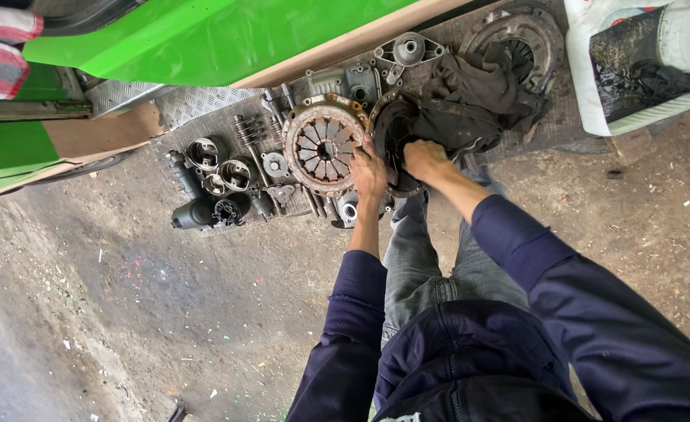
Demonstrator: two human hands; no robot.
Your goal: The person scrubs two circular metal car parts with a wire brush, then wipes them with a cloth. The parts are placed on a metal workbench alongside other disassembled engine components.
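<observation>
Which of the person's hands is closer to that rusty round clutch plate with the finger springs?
Left. The left hand rests at the rusty clutch plate's right edge, seemingly touching it. The right hand is farther right, on the dark disc beside it.

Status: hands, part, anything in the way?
Left hand and right hand both grip dark round disc. Dirty rag drapes over its far side.

Floor: bare grey dirt ground (150, 312), littered with small chips, lower left to right edge | Upper left: bright green vehicle body panel (204, 35), tan trim below | Beneath it: checker-plate metal sheet (204, 101) | Upper right: white tub (634, 70), dark contents, possibly oil | Light: even daylight.
</observation>
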